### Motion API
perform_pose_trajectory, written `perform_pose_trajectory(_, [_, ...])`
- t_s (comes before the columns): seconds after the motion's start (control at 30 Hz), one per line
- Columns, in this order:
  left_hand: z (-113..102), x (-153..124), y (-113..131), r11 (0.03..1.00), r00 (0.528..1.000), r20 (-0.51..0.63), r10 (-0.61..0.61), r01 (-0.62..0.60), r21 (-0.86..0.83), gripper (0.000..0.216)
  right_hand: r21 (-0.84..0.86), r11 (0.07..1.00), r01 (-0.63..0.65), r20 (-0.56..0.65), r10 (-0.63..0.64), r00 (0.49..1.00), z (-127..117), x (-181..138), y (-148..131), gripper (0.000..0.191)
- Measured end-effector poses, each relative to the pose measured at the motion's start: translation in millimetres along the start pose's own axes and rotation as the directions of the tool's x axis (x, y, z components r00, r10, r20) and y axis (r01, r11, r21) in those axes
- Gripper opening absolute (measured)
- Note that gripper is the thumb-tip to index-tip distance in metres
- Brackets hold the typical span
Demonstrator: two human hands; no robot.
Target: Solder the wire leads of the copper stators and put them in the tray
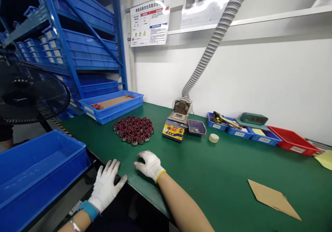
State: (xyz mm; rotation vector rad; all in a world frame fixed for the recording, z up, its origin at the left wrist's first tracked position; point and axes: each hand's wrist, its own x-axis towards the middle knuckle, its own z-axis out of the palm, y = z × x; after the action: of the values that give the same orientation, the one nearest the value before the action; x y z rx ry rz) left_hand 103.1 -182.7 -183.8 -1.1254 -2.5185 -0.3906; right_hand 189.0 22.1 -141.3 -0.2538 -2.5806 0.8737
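Observation:
My left hand point(106, 185) wears a white glove and lies flat with fingers spread at the near corner of the green bench point(207, 169); it holds nothing. My right hand point(149, 164), also gloved, rests on the bench surface just right of it, fingers curled down onto the mat, nothing visible in them. A cluster of small red-wound coils point(133, 129) stands on the bench a little beyond both hands.
A blue tray point(111, 105) with cardboard sits at the far left corner. A soldering station point(175, 128) with a fume hose, a grey dish point(196, 127), a tape roll point(213, 138), blue and red bins point(293, 142) line the wall. Cardboard piece point(273, 199) lies right. Blue crate point(36, 169), fan point(28, 92) left.

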Motion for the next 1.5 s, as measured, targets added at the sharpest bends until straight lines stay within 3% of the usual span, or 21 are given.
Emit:
perform_pose_trajectory(0.03, [-7.6, 4.9, 4.1, 1.000, 0.996, 0.084, 0.022, -0.023, 0.009, 0.072, 0.107, 0.991, -0.081, -0.078, 0.090, 0.993, -2.7, 1.9, 5.5, 0.037])
perform_pose_trajectory(0.1, [-22.6, 17.2, 15.8, 0.996, 0.963, 0.255, 0.089, -0.090, -0.009, 0.080, 0.363, 0.914, -0.180, -0.239, 0.278, 0.930, -8.3, 6.0, 16.7, 0.032])
perform_pose_trajectory(0.17, [-34.3, 30.9, 32.7, 0.986, 0.909, 0.385, 0.163, -0.154, -0.054, 0.083, 0.536, 0.825, -0.182, -0.355, 0.416, 0.837, -15.8, 8.8, 28.3, 0.032])
perform_pose_trajectory(0.23, [-40.3, 43.7, 53.9, 0.974, 0.862, 0.453, 0.228, -0.208, -0.096, 0.085, 0.583, 0.794, -0.173, -0.440, 0.488, 0.754, -26.1, 8.9, 40.5, 0.036])
perform_pose_trajectory(0.43, [-25.0, 75.5, 116.4, 0.880, 0.758, 0.450, 0.473, -0.379, -0.286, 0.096, 0.624, 0.760, -0.181, -0.624, 0.624, 0.471, -55.6, 6.3, 80.1, 0.051])
perform_pose_trajectory(0.6, [-7.5, 99.2, 148.3, 0.786, 0.666, 0.424, 0.614, -0.464, -0.408, 0.098, 0.597, 0.769, -0.228, -0.722, 0.639, 0.266, -72.4, 11.0, 103.1, 0.066])
perform_pose_trajectory(0.67, [-2.7, 107.9, 155.9, 0.754, 0.638, 0.410, 0.652, -0.485, -0.443, 0.096, 0.474, 0.820, -0.321, -0.782, 0.560, 0.275, -86.1, 15.1, 111.4, 0.071])
perform_pose_trajectory(0.7, [-0.4, 112.1, 158.6, 0.739, 0.626, 0.402, 0.668, -0.493, -0.460, 0.095, 0.374, 0.847, -0.378, -0.807, 0.498, 0.318, -94.9, 18.2, 115.8, 0.072])
perform_pose_trajectory(0.8, [5.3, 122.7, 163.4, 0.701, 0.595, 0.386, 0.705, -0.499, -0.510, 0.093, 0.028, 0.873, -0.486, -0.796, 0.314, 0.517, -125.9, 31.5, 128.9, 0.070])
perform_pose_trajectory(0.9, [9.2, 130.6, 164.7, 0.680, 0.563, 0.400, 0.723, -0.478, -0.556, 0.093, -0.227, 0.839, -0.494, -0.683, 0.224, 0.695, -153.2, 47.7, 140.2, 0.062])
perform_pose_trajectory(0.97, [10.7, 135.2, 164.8, 0.671, 0.536, 0.421, 0.731, -0.457, -0.583, 0.091, -0.351, 0.802, -0.483, -0.581, 0.217, 0.784, -165.0, 55.6, 145.1, 0.052])
perform_pose_trajectory(1.1, [12.3, 144.7, 165.9, 0.657, 0.463, 0.474, 0.749, -0.421, -0.626, 0.088, -0.512, 0.748, -0.421, -0.429, 0.202, 0.881, -172.7, 56.6, 149.2, 0.033])
perform_pose_trajectory(1.2, [14.4, 150.9, 167.3, 0.659, 0.425, 0.509, 0.748, -0.383, -0.648, 0.086, -0.456, 0.788, -0.414, -0.467, 0.184, 0.865, -174.8, 52.5, 151.8, 0.029])
perform_pose_trajectory(1.3, [19.6, 155.5, 167.7, 0.652, 0.382, 0.533, 0.755, -0.355, -0.670, 0.085, -0.148, 0.863, -0.483, -0.634, 0.292, 0.716, -188.3, 59.7, 156.1, 0.030])
perform_pose_trajectory(1.4, [30.2, 156.9, 167.3, 0.637, 0.354, 0.530, 0.770, -0.384, -0.669, 0.087, 0.079, 0.787, -0.612, -0.642, 0.510, 0.573, -216.8, 81.0, 161.1, 0.035])
perform_pose_trajectory(1.5, [48.2, 152.1, 168.0, 0.615, 0.348, 0.507, 0.789, -0.439, -0.655, 0.088, 0.033, 0.711, -0.703, -0.607, 0.573, 0.551, -247.7, 106.3, 165.1, 0.031])
